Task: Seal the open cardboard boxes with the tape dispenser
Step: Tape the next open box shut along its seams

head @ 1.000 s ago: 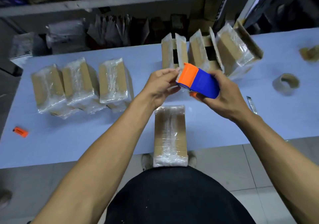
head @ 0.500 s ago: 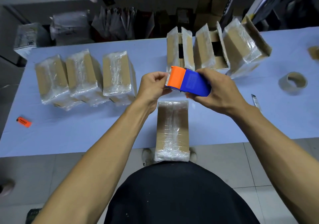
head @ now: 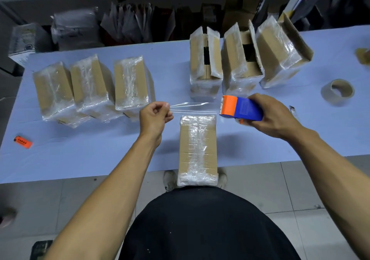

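Above the taped cardboard box [head: 197,149] at the near table [head: 100,159] edge, the left hand [head: 154,115] pinches the end of a clear tape strip [head: 193,107] stretched from the orange-and-blue tape dispenser [head: 241,109] clasped in the right hand [head: 272,115], with three open boxes [head: 243,59] standing behind.

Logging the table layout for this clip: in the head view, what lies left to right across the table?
Orange tag → three sealed boxes → left hand pinching the clear tape strip → tape dispenser in the right hand → empty tape core.
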`<state>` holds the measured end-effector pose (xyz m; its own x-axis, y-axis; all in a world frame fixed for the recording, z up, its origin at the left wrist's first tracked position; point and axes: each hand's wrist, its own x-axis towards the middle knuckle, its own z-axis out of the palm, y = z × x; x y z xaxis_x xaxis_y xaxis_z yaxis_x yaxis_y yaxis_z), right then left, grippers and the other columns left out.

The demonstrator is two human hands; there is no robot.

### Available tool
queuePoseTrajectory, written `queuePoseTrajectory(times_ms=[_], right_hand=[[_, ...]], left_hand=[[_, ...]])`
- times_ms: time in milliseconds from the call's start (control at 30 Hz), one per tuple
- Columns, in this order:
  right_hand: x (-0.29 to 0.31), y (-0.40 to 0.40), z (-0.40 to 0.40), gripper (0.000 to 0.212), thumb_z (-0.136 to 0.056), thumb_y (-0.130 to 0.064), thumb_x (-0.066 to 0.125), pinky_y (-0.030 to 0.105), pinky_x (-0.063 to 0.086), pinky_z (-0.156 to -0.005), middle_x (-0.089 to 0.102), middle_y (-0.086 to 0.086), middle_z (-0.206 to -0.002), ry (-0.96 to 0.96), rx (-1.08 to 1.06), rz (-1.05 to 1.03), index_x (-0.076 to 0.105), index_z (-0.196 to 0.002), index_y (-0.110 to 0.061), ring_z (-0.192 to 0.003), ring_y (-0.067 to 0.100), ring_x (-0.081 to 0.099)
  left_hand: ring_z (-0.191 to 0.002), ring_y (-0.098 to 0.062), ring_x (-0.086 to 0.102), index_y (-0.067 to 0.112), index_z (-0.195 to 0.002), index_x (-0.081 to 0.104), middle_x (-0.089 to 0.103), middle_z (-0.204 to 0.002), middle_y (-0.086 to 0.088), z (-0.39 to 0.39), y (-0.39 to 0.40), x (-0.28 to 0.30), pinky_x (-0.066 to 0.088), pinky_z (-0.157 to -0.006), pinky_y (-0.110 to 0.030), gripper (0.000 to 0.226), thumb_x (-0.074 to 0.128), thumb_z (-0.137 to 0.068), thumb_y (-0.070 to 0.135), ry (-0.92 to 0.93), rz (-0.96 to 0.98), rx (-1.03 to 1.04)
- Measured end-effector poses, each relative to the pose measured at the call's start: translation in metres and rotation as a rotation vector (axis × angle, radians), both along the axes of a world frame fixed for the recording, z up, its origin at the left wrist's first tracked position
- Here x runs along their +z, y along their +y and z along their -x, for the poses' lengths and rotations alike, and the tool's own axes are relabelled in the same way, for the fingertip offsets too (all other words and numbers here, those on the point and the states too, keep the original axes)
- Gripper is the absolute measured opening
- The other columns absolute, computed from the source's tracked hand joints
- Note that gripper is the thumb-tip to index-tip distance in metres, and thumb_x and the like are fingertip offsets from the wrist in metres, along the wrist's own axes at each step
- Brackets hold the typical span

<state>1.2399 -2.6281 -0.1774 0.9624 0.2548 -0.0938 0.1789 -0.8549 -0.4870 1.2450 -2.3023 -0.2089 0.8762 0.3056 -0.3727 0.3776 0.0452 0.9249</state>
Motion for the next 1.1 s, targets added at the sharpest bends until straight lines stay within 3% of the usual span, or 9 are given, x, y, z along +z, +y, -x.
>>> queuePoseTrajectory(times_ms=[267,367,400,467,533,600,667,833,1100], right_hand=[[-0.033,-0.003,0.010,0.043,-0.076,-0.048,0.078,0.032,0.044,-0.061,0.057,-0.006,-0.085,0.148,-0.058,-0.019,0.048,-0.098,-0.026,-0.073,0.014,0.055],[-0.040,0.002,0.010,0.044,-0.077,-0.046,0.078,0.031,0.041,-0.058,0.057,-0.004,-0.087,0.179,-0.074,-0.025,0.047,-0.099,-0.023,-0.073,0.018,0.055],[-0.042,0.003,0.011,0.045,-0.077,-0.045,0.078,0.029,0.040,-0.057,0.057,-0.004,-0.087,0.181,-0.077,-0.028,0.046,-0.099,-0.022,-0.072,0.018,0.054],[-0.045,0.005,0.011,0.046,-0.077,-0.046,0.079,0.029,0.039,-0.056,0.057,-0.004,-0.086,0.182,-0.081,-0.032,0.045,-0.098,-0.022,-0.072,0.020,0.054],[-0.047,0.006,0.012,0.047,-0.078,-0.048,0.078,0.030,0.041,-0.057,0.057,-0.004,-0.085,0.194,-0.077,-0.046,0.045,-0.098,-0.022,-0.071,0.021,0.055],[-0.050,0.007,0.011,0.047,-0.078,-0.050,0.078,0.031,0.041,-0.056,0.057,-0.005,-0.084,0.202,-0.076,-0.063,0.044,-0.097,-0.022,-0.071,0.019,0.055],[-0.051,0.006,0.011,0.048,-0.078,-0.050,0.078,0.031,0.041,-0.056,0.056,-0.005,-0.084,0.209,-0.067,-0.053,0.043,-0.096,-0.022,-0.071,0.020,0.055],[-0.054,0.005,0.008,0.050,-0.077,-0.052,0.077,0.036,0.045,-0.060,0.057,-0.005,-0.084,0.227,-0.043,-0.056,0.042,-0.097,-0.022,-0.070,0.020,0.056],[-0.057,-0.041,0.021,0.047,-0.079,-0.053,0.076,0.036,0.048,-0.063,0.060,-0.006,-0.091,0.310,-0.075,0.067,0.046,-0.104,-0.026,-0.077,0.021,0.059]], left_hand=[[-0.058,-0.008,0.060,0.002,-0.090,0.067,0.060,-0.073,-0.007,0.010,-0.017,-0.038,0.057,-0.064,-0.021,0.004,0.066,-0.094,0.001,0.082,0.007,0.057],[-0.071,-0.015,0.064,0.009,-0.090,0.070,0.068,-0.079,-0.007,0.012,-0.034,-0.050,0.055,-0.073,-0.031,0.002,0.070,-0.092,0.008,0.168,0.052,0.095],[-0.082,-0.019,0.066,0.011,-0.096,0.071,0.071,-0.090,-0.009,0.013,-0.037,-0.054,0.056,-0.077,-0.034,0.007,0.073,-0.091,0.015,0.241,0.089,0.102],[-0.095,-0.022,0.068,0.010,-0.124,0.064,0.068,-0.124,-0.017,0.015,-0.038,-0.061,0.058,-0.080,-0.039,0.052,0.081,-0.083,0.037,0.434,0.222,0.105],[-0.080,-0.014,0.067,0.004,-0.139,0.052,0.065,-0.129,-0.017,0.017,-0.034,-0.063,0.060,-0.068,-0.032,0.081,0.082,-0.079,0.048,0.548,0.279,0.074],[-0.060,-0.013,0.062,0.008,-0.111,0.065,0.073,-0.093,-0.008,0.014,-0.035,-0.052,0.053,-0.058,-0.024,0.045,0.068,-0.091,0.049,0.526,0.240,0.031],[-0.061,-0.015,0.060,0.019,-0.089,0.062,0.065,-0.075,0.000,0.009,-0.043,-0.042,0.049,-0.058,-0.023,0.038,0.052,-0.099,0.054,0.467,0.188,-0.050],[-0.097,-0.015,0.070,0.022,-0.118,0.063,0.072,-0.108,0.004,0.012,-0.056,-0.035,0.057,-0.093,-0.038,0.040,0.070,-0.088,0.048,0.296,-0.135,-0.278],[-0.098,-0.017,0.073,0.020,-0.122,0.068,0.074,-0.112,-0.004,0.013,-0.054,-0.039,0.059,-0.091,-0.040,0.047,0.078,-0.083,0.043,0.266,-0.074,-0.222]])
